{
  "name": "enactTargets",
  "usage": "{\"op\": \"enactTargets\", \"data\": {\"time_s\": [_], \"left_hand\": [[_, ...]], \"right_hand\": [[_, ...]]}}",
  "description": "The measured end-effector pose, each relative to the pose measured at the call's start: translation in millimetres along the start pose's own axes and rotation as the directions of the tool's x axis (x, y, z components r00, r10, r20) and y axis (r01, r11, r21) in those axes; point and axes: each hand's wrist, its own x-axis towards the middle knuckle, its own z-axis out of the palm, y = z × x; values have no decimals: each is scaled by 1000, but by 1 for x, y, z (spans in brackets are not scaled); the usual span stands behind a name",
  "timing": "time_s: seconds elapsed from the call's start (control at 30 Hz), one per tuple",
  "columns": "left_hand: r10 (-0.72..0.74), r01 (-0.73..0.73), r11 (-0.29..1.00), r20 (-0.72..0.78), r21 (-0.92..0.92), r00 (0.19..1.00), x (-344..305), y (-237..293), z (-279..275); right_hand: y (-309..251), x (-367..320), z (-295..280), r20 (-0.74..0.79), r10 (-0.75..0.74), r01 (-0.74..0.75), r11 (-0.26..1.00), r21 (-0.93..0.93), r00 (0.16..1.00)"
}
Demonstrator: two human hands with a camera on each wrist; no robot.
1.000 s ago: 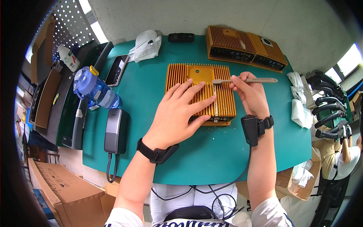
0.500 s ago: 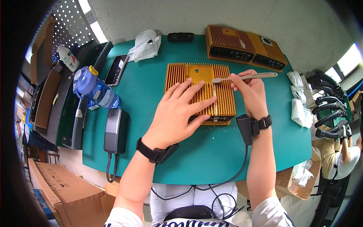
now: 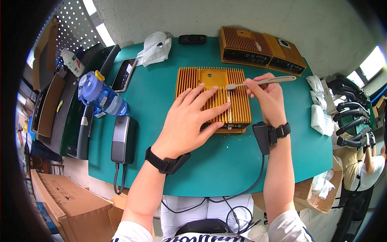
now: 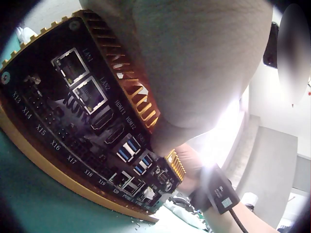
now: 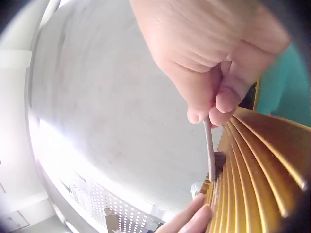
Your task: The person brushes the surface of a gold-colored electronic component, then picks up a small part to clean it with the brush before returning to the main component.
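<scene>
A gold finned computer case (image 3: pixel 242 107) lies on the green table, its black port panel (image 4: pixel 92 116) facing the body. My left hand (image 3: pixel 187 121) rests on the fins with fingers spread. In my right hand (image 3: pixel 269 101), a beige toothbrush (image 3: pixel 282 79) is pinched between thumb and fingers. Its dark bristles (image 5: pixel 220 160) point down at the fins, right of my left fingertips. A whitish strip (image 3: pixel 229 113) runs along one groove below the brush head. Small white crumbs (image 3: pixel 229 147) lie on the table in front of the case.
Two more gold cases (image 3: pixel 246 46) stand at the back right. On the left are a blue water bottle (image 3: pixel 102 94), a phone (image 3: pixel 124 75) and a grey power bank (image 3: pixel 124 139). A white plastic bag (image 3: pixel 155 48) sits behind. A cable (image 3: pixel 258 181) trails from my right wrist.
My right hand and wrist have shifted slightly, with the wrist turning a little. The brush head stays almost at the same groove, and my left hand has hardly moved.
</scene>
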Motion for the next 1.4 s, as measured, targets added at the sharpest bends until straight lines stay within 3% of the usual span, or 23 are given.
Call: {"op": "enactTargets", "data": {"time_s": [0.1, 0.3, 0.4, 0.47, 0.6, 0.77, 1.1, 1.27, 1.4], "left_hand": [[-1, 1, 1000, 1, -6, 1000, 0, 1, -1], [0, 0, 1000, 9, 2, 1000, 0, 0, -1], [0, 0, 1000, 9, 7, 1000, 0, 1, -1], [0, 0, 1000, 7, 8, 1000, 0, 0, -1], [1, -1, 1000, 9, 5, 1000, 0, 0, -1], [0, 0, 1000, 10, 1, 1000, 0, 0, -1], [1, -1, 1000, 10, 2, 1000, 0, 1, -1], [0, 0, 1000, 14, 5, 1000, 1, 1, -1], [-4, 4, 1000, 11, 4, 1000, 1, 1, -1]], "right_hand": [[-1, 0, 1, -11, -25, 24, 1000, -20, 1000], [-5, -2, -6, 65, 93, -95, 995, 17, 993], [-5, -2, -2, 45, 74, -74, 997, 8, 996], [-3, -2, 2, -2, -39, 39, 998, -55, 999], [-4, -4, 6, -21, -110, 109, 992, -68, 994], [-9, -5, -4, 70, 5, 1, 997, -80, 998], [-5, -3, -1, 38, -77, 80, 994, -74, 996], [-10, -4, -6, 75, 82, -79, 996, -46, 994], [-4, -2, -1, 25, 52, -51, 998, -29, 998]]}}
